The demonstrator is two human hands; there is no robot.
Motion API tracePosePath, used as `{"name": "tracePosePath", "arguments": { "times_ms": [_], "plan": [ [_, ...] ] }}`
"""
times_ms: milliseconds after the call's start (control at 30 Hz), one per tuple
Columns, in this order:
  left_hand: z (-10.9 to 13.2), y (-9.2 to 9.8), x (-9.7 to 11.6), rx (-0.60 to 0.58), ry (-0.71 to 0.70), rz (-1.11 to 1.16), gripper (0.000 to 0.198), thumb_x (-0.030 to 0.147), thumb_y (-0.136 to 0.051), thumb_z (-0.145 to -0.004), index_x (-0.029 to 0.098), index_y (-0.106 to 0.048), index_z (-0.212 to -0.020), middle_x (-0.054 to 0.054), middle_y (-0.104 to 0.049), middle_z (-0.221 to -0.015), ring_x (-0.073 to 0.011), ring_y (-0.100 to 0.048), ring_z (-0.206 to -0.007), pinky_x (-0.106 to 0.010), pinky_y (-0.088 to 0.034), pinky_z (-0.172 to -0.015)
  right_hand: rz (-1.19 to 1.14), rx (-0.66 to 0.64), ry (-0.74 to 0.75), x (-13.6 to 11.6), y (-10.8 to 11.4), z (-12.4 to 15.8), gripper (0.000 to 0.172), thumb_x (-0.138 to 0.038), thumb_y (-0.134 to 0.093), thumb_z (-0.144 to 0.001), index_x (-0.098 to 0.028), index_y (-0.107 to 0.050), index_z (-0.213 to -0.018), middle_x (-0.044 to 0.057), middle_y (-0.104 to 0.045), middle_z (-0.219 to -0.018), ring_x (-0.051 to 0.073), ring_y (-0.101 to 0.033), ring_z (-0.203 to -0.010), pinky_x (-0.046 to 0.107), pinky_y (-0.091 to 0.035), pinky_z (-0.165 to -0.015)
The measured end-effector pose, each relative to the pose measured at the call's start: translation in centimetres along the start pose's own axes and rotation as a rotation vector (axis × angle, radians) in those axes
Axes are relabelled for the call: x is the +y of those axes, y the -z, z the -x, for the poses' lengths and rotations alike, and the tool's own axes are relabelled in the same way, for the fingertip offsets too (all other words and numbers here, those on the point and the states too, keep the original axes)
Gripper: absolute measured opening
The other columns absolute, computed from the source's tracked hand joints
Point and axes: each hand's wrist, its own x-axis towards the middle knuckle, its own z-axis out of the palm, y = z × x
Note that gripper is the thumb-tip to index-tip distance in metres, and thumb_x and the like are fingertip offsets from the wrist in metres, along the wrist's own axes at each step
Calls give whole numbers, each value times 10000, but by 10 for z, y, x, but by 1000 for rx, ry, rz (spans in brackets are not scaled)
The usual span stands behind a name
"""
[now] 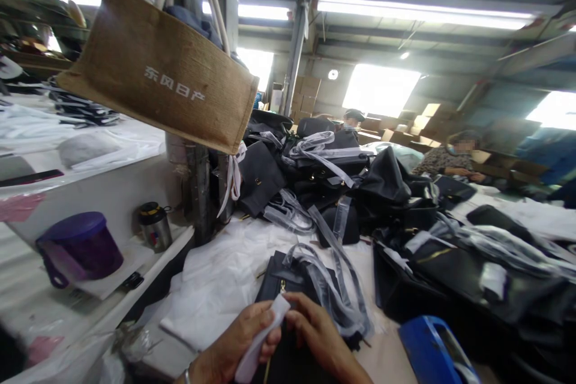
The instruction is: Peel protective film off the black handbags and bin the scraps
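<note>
My left hand [245, 333], with a bracelet at the wrist, is closed around a narrow white strip [257, 349] of thin, soft-looking material. At the strip's upper end, the curled fingers of my right hand [317, 327] pinch its edge. Both hands are over a black handbag [275, 270] lying in front of me. A gold zipper [282, 285] shows on the bag just beyond my fingertips. The bag's straps [348, 294], wrapped in clear plastic, loop out to the right. My hands hide part of the bag's near side.
Black bags [315, 174] are heaped behind, and more [450, 264] lie to the right. A blue tape dispenser [427, 348] stands near right. White sheets [220, 276], a purple mug [83, 246] and a flask [154, 227] are left. A brown bag [166, 66] hangs above. Two people sit beyond.
</note>
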Motion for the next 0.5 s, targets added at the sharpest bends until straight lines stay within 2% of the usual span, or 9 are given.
{"name": "tracePosePath", "arguments": {
  "times_ms": [67,167,300,400,500],
  "plan": [
    [-1,-2,-1,13,4,-102,337,445,-498,-923,144,-525,-1072,13,-504,-702,-53,-400,-502,-179,-275,-457,27,20,-24,-8,2,-1,339,-422,-470,-936,-231,-574,-1196,-18,-584,-772,115,-502,-556,198,-375,-479],
    [-4,-6,-6,99,-41,-326,377,501,-490,-910,164,-506,-1078,21,-527,-685,-70,-428,-494,-191,-313,-458,188,49,1,-16,-6,-4,242,-375,-482,-930,-227,-637,-1042,-7,-622,-749,144,-558,-632,207,-372,-524],
    [-5,-10,-16,232,-170,-554,359,515,-476,-911,182,-518,-1038,46,-508,-644,-88,-432,-517,-202,-324,-473,270,200,0,-16,-19,-11,134,-298,-544,-877,-213,-627,-938,0,-635,-687,169,-597,-637,254,-390,-613],
    [-4,-11,-17,287,-167,-470,345,496,-548,-880,183,-534,-1024,41,-541,-645,-91,-453,-519,-196,-325,-466,143,246,-41,-6,-22,-13,179,-379,-559,-868,-203,-587,-883,-3,-610,-675,166,-592,-598,257,-420,-586],
    [-1,-9,-10,312,-110,-317,365,505,-559,-867,167,-544,-1003,15,-588,-683,-96,-504,-520,-198,-369,-479,11,251,-108,9,-30,-5,331,-495,-406,-923,-195,-503,-1024,-10,-586,-707,138,-556,-483,248,-452,-468]
  ]
}}
